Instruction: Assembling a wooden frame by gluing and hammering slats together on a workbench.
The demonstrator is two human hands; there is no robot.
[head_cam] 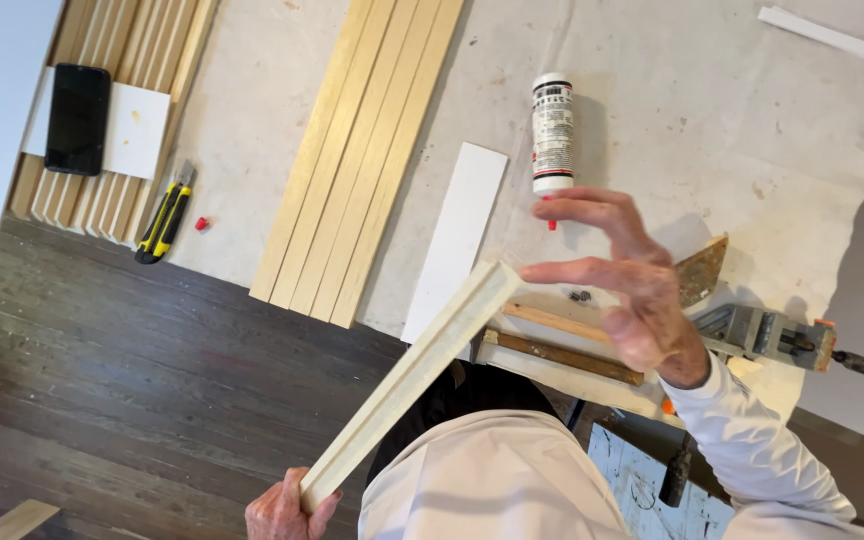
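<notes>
My left hand (282, 512) grips the near end of a pale wooden moulding strip (412, 375) that slants up and to the right. My right hand (627, 280) hovers open beside the strip's far end, fingers spread, one fingertip close to or touching the cut end. Just beyond my right hand a white glue bottle (553, 132) with a red tip lies on the cloth-covered table (672, 110). A metal corner clamp (762, 335) sits right of my right wrist, with a wooden frame piece (562, 355) below my palm.
Several pale wood strips (362, 160) lie side by side on the table, next to a white board (455, 240). A yellow utility knife (164, 222) and a small red cap (201, 224) lie left. A black phone (77, 118) rests on white card over more strips. Dark wood floor (132, 380) is below.
</notes>
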